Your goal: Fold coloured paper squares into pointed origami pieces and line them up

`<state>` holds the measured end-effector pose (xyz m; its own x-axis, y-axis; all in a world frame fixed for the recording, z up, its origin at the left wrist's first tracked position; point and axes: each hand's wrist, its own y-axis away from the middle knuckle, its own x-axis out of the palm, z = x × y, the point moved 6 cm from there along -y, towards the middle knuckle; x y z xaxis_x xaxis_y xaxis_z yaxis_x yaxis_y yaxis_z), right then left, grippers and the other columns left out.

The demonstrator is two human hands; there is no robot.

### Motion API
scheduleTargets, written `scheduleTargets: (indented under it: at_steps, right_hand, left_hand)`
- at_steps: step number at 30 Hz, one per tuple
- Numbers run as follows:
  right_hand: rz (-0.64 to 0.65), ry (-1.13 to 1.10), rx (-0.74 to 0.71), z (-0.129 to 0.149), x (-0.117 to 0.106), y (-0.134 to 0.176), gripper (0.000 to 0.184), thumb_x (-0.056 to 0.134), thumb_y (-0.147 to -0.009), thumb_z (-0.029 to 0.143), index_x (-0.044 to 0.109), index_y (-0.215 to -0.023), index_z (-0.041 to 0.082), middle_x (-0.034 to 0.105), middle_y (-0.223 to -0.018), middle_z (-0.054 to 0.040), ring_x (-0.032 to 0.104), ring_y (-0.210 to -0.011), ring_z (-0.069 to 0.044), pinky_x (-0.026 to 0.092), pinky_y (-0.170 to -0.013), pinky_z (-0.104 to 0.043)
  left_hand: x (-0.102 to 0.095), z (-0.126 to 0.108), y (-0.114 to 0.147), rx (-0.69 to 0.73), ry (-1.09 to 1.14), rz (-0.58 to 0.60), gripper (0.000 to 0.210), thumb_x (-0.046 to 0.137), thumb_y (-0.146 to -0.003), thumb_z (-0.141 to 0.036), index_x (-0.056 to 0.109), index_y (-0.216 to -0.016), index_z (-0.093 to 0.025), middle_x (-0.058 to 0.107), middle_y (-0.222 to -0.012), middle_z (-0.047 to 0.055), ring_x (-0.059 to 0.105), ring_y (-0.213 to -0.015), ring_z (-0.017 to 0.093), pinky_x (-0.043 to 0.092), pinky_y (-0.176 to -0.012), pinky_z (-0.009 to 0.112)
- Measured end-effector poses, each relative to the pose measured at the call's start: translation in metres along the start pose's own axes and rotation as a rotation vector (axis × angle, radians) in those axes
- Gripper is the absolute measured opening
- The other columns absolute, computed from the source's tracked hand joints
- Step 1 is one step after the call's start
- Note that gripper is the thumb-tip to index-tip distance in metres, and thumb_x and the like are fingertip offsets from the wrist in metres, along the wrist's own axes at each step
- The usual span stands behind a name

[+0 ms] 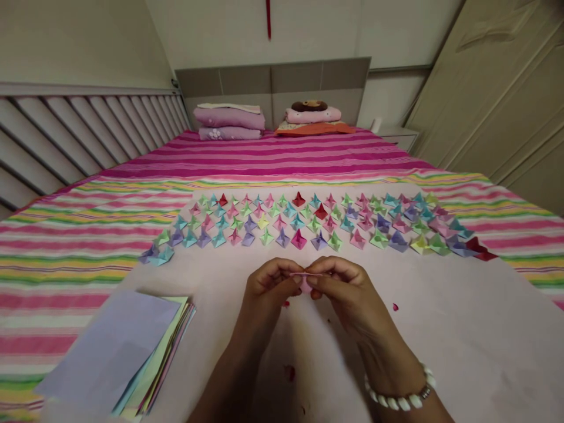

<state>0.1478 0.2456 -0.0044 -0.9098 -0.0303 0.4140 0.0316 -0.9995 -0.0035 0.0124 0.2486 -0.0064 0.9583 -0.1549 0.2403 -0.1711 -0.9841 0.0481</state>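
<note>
Between my two hands is a small folded piece of pink paper [305, 285], pinched over the middle of a pale board. My left hand [274, 283] grips its left side with thumb and fingertips. On the right side, my right hand [342, 282] pinches it the same way, a white bead bracelet [399, 402] around that wrist. Fingers cover much of the paper, so its full shape is hidden. Just beyond my hands stand several rows of small folded paper boats [298, 238] in many colours.
A stack of coloured paper sheets [114, 346] lies at the left, lavender on top. Small red scraps [289, 372] are scattered on the pale board [462, 329]. Striped bedding [57, 258] surrounds it. Folded bedding [229, 117] sits by the headboard, and a white rail [88, 135] runs along the left.
</note>
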Motion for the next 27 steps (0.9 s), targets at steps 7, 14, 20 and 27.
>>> scheduleTargets:
  at_steps: [7,14,20,27]
  right_hand:
    - [0.045,0.065,-0.068,0.003,-0.001,0.0,0.008,0.075,-0.067,0.014,0.076,-0.069,0.022,0.068,-0.061,0.0001,0.062,-0.056,-0.013,0.051,-0.057,-0.025]
    - [0.061,0.155,-0.141,0.009,0.0,0.002,0.01,0.072,-0.068,0.012,0.074,-0.069,0.021,0.066,-0.072,0.0003,0.062,-0.06,-0.011,0.049,-0.058,-0.023]
    - [0.081,0.206,-0.182,0.013,0.0,0.004,0.007,0.071,-0.072,0.014,0.074,-0.071,0.021,0.064,-0.075,-0.0001,0.06,-0.062,-0.012,0.047,-0.059,-0.024]
    - [0.124,0.061,-0.059,0.004,-0.002,0.002,0.028,0.077,-0.074,0.032,0.071,-0.1,0.022,0.067,-0.072,-0.0012,0.062,-0.067,-0.015,0.051,-0.065,-0.027]
  left_hand:
    - [0.0,0.0,0.0,-0.018,0.038,-0.014,0.005,0.065,-0.074,-0.018,0.07,-0.074,-0.021,0.065,-0.068,-0.002,0.053,-0.063,0.01,0.04,-0.061,0.023]
    - [-0.002,0.0,0.0,-0.01,0.002,-0.003,0.007,0.065,-0.076,-0.024,0.07,-0.076,-0.019,0.064,-0.067,-0.001,0.055,-0.063,0.012,0.042,-0.059,0.024]
    - [0.004,-0.003,0.0,-0.004,0.026,0.021,0.017,0.079,-0.068,-0.027,0.068,-0.074,-0.017,0.064,-0.068,-0.001,0.055,-0.063,0.01,0.041,-0.057,0.021]
    - [0.007,-0.012,0.002,0.092,-0.009,0.025,0.014,0.077,-0.072,-0.024,0.065,-0.072,-0.017,0.064,-0.071,0.0,0.058,-0.066,0.012,0.045,-0.061,0.023]
